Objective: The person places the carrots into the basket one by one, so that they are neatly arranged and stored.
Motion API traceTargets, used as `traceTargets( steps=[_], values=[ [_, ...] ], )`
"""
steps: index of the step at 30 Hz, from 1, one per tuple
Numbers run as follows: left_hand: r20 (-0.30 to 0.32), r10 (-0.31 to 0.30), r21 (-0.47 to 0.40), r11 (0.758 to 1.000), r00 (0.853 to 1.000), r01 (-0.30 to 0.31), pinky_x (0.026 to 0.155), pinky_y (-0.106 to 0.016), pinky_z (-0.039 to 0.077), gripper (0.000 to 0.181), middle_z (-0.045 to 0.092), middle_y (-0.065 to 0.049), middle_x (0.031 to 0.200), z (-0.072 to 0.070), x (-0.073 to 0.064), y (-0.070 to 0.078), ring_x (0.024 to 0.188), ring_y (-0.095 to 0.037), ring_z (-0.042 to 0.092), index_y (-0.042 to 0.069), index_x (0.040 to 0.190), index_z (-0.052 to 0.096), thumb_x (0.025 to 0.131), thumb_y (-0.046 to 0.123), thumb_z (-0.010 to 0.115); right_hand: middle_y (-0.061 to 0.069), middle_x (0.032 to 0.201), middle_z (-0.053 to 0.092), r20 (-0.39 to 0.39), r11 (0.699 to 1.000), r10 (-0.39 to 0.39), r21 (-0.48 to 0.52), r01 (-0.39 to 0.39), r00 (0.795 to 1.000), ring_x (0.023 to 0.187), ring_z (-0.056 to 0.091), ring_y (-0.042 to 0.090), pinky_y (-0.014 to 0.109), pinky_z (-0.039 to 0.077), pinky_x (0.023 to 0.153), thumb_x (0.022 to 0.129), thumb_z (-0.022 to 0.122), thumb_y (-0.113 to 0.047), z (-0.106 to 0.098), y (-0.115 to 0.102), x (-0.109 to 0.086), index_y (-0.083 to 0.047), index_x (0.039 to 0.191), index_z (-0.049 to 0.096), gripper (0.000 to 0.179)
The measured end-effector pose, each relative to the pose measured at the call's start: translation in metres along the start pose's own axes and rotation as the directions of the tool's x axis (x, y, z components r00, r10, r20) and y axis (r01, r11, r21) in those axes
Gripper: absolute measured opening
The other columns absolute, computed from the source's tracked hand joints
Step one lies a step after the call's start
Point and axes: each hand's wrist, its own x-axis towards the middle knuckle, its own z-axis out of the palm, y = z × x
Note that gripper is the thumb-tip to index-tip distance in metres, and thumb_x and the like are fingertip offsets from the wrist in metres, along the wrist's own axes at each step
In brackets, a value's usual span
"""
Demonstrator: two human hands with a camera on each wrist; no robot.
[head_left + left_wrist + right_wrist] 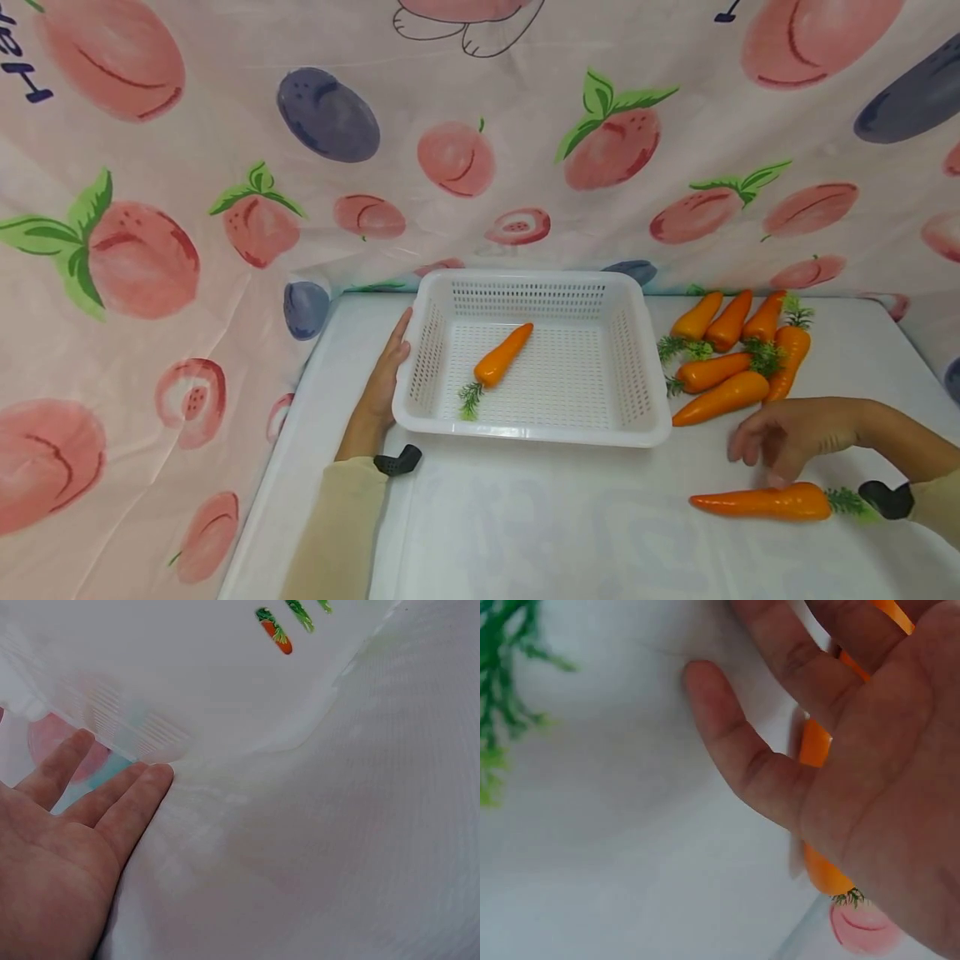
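Note:
A white plastic basket with slotted walls stands on the table, and one orange carrot with a green top lies inside it. My left hand rests against the basket's left side, its fingers straight along the wall, as the left wrist view also shows. To the right, my right hand is just behind a single carrot whose tip points left. Its fingers are loosely bent with nothing between them, and the thumb tip is close to that carrot; whether they touch I cannot tell.
Several more carrots lie in a loose group right of the basket, some overlapping. The white table runs back to a hanging fruit-printed cloth, which also hangs along the left side.

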Motion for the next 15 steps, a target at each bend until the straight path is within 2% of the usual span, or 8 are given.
traceTargets(
  steps=[6,10,15],
  values=[
    [-0.005,-0.001,0.011,1.000,1.000,0.001,0.123,-0.049,0.018,0.058,0.017,0.014,0.170,-0.002,0.001,-0.004,0.156,-0.020,0.019,0.041,0.162,0.021,0.107,0.033,0.038,0.015,0.107,0.063,0.030,1.000,0.004,0.014,-0.004,1.000,0.086,0.058,0.022,0.027,0.052,0.073,0.080,0.081,-0.003,0.001,0.013,-0.005,-0.005,0.120,0.067,0.043],
    [-0.005,-0.001,0.017,1.000,1.000,0.001,0.124,-0.051,0.017,0.059,0.016,0.014,0.171,-0.003,0.001,-0.004,0.157,-0.021,0.017,0.040,0.163,0.019,0.108,0.033,0.038,0.013,0.105,0.064,0.011,1.000,0.025,-0.004,-0.025,1.000,0.086,0.058,0.023,0.027,0.053,0.073,0.078,0.082,-0.004,0.002,0.020,-0.008,-0.008,0.117,0.068,0.042],
    [-0.009,-0.007,0.010,1.000,1.000,0.007,0.125,-0.052,0.014,0.058,0.017,0.014,0.171,-0.003,0.002,-0.004,0.157,-0.019,0.017,0.041,0.162,0.021,0.107,0.033,0.038,0.016,0.107,0.068,0.017,0.999,-0.041,0.005,0.041,0.999,0.089,0.062,0.022,0.027,0.054,0.076,0.086,0.078,-0.010,0.000,0.029,-0.012,-0.007,0.118,0.070,0.033]
  ],
)
